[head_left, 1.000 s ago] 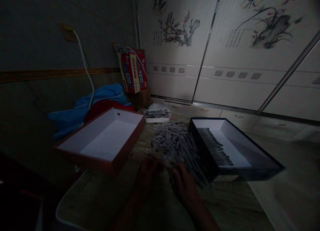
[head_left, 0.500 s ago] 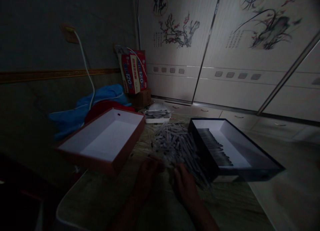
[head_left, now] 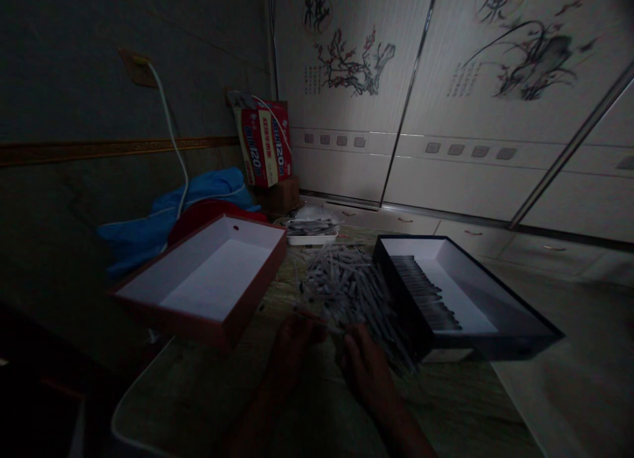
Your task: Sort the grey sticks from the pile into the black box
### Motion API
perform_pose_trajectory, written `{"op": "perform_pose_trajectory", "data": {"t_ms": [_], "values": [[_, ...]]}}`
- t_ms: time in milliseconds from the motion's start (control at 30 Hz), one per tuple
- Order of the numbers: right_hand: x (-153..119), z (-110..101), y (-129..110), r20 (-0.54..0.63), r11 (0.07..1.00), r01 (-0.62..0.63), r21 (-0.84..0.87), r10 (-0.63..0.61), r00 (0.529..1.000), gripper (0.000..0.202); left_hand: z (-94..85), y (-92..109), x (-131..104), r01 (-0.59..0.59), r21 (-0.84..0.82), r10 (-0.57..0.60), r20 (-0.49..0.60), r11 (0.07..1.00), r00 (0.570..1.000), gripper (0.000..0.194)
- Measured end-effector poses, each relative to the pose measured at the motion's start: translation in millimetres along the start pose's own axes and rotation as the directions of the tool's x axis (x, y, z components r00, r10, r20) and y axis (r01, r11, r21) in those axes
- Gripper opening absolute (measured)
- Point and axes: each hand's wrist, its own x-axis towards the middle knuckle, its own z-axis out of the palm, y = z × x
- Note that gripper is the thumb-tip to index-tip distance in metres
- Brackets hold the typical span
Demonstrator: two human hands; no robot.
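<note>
Both hands are low in the middle of the dim view, over the near part of the table (head_left: pixel 198 395). My left hand (head_left: pixel 294 342) has its fingers closed on something thin that I cannot make out. My right hand (head_left: pixel 362 359), to its right, has curled fingers; what they hold is too dark to tell. Just beyond them lies a loose heap of slim grey pen-like sticks (head_left: pixel 347 279). The dark box (head_left: pixel 475 347) at the right holds a row of such sticks (head_left: pixel 426 293) along its left side. An open red box (head_left: pixel 257 283) with a white inside stands at the left.
A white tray (head_left: pixel 313 238) with more sticks stands behind the heap. Blue cloth (head_left: pixel 133 233) lies past the red box. A red carton (head_left: pixel 266 144), a white cable (head_left: pixel 171 127) and white cabinet doors (head_left: pixel 341 170) are at the back.
</note>
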Motion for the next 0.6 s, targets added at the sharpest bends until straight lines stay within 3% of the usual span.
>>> {"op": "perform_pose_trajectory", "data": {"t_ms": [267, 467, 600], "values": [[-0.5, 1.5, -4.2, -0.028, 0.990, -0.088, 0.108, 0.092, 0.995, 0.046, 1.6, -0.3, -2.9, -0.007, 0.037, 0.006, 0.048, 0.999, 0.999, 0.021], [-0.1, -1.3, -6.8, -0.025, 0.999, -0.019, 0.048, 0.020, 0.999, 0.029, 2.2, 4.0, -2.6, -0.018, 0.040, 0.018, -0.016, 0.999, 1.000, 0.023], [1.5, 2.0, 0.8, -0.026, 0.999, 0.020, 0.034, -0.019, 0.999, 0.034, 3.6, 3.3, -3.4, -0.003, 0.047, 0.002, 0.009, 0.999, 1.000, 0.024]]}}
